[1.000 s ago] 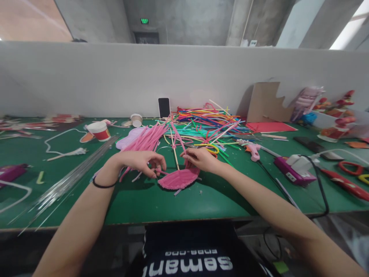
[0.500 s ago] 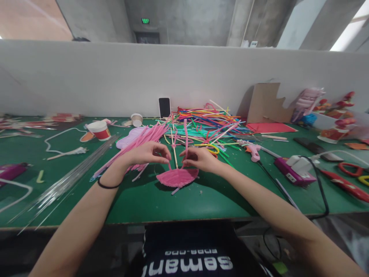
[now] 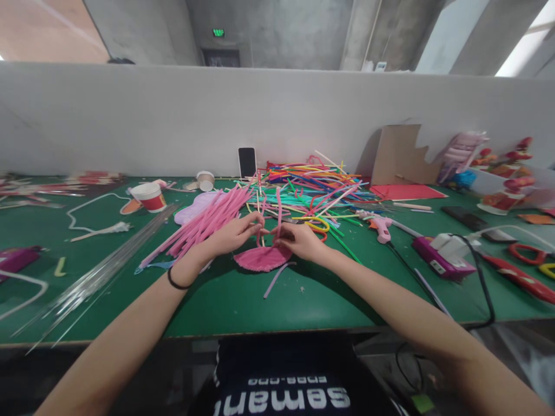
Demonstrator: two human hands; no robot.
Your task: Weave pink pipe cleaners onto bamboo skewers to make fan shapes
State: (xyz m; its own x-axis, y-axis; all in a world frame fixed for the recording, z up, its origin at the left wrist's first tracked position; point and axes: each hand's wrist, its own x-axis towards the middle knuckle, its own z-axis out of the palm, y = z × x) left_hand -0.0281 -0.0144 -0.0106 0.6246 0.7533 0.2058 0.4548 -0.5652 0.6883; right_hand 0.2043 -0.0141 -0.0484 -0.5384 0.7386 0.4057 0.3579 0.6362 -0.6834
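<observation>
A deep pink, half-round piece [image 3: 260, 260] with a ridged, fuzzy surface hangs just above the green table, its curved edge toward me. From it a pink pipe cleaner [image 3: 279, 202] rises; my right hand [image 3: 301, 240] pinches its lower part beside the half-round piece. My left hand [image 3: 238, 234] comes in from the other side, its fingers closed around a pink strand above the piece, nearly meeting the right fingertips. The exact grip is partly hidden. A short lilac pipe cleaner [image 3: 276, 281] lies on the table in front.
Bundled pink pipe cleaners [image 3: 208, 216] lie to the left, a colourful heap [image 3: 312, 185] behind. A glue gun [image 3: 381, 225], a purple power strip [image 3: 442, 258] and scissors [image 3: 318, 224] are at right. Thin wires [image 3: 113, 263] and a paper cup [image 3: 150, 196] lie left.
My left hand has moved right, toward my right hand. The half-round piece has shifted slightly left and up and tilted, uncovering more of the lilac pipe cleaner.
</observation>
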